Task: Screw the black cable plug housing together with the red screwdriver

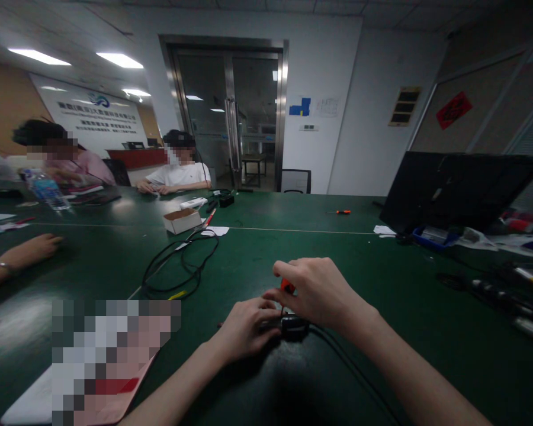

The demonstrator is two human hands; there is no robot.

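My right hand (316, 288) is closed around the orange handle of a screwdriver (286, 286), which stands upright with its shaft pointing down. Under its tip lies a small black device (294, 327) on the green table. My left hand (252, 326) grips the left side of that device, fingers wrapped over it and pressing it to the table. A black cable (337, 343) runs from the device's right side toward the table's front edge. Exactly where the screwdriver's tip meets the device is hard to make out.
A looped black cable (182, 260) and a small open cardboard box (182, 221) lie ahead left. Another screwdriver (343, 212) rests farther back. A dark monitor (459, 192) stands right. A co-worker's hand (35, 251) is on the table at left; papers (31, 393) lie front left.
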